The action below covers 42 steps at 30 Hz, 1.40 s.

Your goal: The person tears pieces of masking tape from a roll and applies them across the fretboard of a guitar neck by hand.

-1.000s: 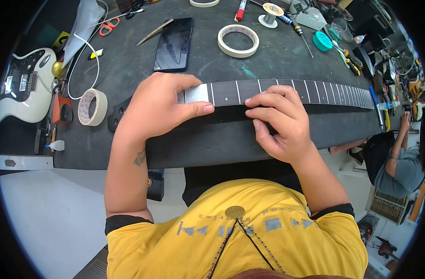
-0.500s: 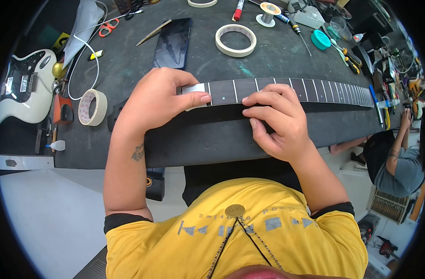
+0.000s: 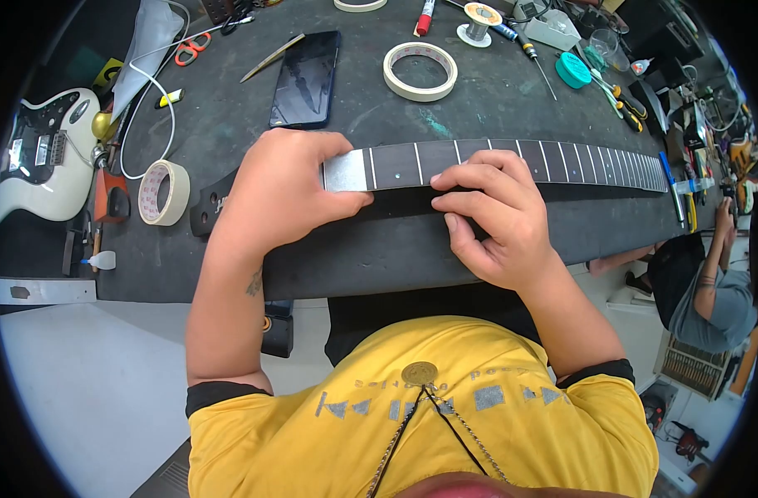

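A guitar neck with a dark fretboard and bright frets lies across the bench in front of me. My left hand is closed around its left end, the thumb along the near edge and fingers at the far edge. Beside that thumb, a flat silvery plate covers part of the fretboard. The dark headstock pokes out left of my wrist. My right hand rests on the fretboard, fingers loosely curled and apart from the thumb, with nothing visible between them.
Behind the neck lie a phone, tweezers and a masking tape roll. Another tape roll and a white guitar body are at left. Tools crowd the right, near another person.
My left hand has shifted slightly and its thumb has slid off the plate to the near edge, uncovering more of the plate. The headstock shows more. My right hand stays put.
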Motion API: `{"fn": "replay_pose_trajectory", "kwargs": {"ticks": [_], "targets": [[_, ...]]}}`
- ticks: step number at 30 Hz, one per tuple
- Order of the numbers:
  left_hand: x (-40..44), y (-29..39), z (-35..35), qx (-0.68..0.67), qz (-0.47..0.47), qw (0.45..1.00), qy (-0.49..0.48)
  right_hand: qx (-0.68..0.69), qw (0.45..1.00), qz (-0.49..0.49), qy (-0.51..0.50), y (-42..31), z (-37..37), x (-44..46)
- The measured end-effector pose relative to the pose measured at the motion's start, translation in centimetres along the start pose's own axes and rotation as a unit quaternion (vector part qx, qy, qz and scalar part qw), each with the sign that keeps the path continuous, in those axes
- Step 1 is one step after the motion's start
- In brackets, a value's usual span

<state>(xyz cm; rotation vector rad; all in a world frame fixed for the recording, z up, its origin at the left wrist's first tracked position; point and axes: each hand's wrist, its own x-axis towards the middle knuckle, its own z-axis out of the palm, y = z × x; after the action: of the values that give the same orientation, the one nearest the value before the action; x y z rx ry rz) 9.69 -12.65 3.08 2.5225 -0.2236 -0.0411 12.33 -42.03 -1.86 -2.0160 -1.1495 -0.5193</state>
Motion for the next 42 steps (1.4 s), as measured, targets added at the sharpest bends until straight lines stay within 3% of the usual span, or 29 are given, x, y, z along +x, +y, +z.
{"fn": "replay_pose_trajectory", "kwargs": {"ticks": [10,13,19,31,37,40,42], "targets": [[-0.7,-1.2,-1.0,-0.005,0.074,0.997,-0.027,0.003,1.000,0.000,0.001,0.1,0.0,0.0],[-0.4,-1.4,-1.4,-0.019,0.052,0.996,-0.064,0.006,1.000,0.001,0.001,0.0,0.0,0.0],[-0.4,-2.1,-0.9,0.024,0.126,0.991,-0.022,0.007,1.000,-0.008,0.002,0.1,-0.1,0.0],[-0.7,-1.0,-1.3,0.004,0.080,0.996,-0.042,0.004,1.000,-0.009,0.006,0.0,0.0,-0.1],[-0.6,-2.5,0.0,0.079,0.137,0.987,0.013,0.006,1.000,-0.013,0.017,0.0,0.1,-0.2],[-1.0,-1.0,-1.0,0.017,0.098,0.995,-0.012,0.009,1.000,-0.011,0.016,-0.1,0.0,-0.3],[-0.4,-0.4,-0.7,0.042,0.023,0.998,-0.034,0.009,1.000,-0.015,0.019,-0.2,0.0,-0.2]]}}
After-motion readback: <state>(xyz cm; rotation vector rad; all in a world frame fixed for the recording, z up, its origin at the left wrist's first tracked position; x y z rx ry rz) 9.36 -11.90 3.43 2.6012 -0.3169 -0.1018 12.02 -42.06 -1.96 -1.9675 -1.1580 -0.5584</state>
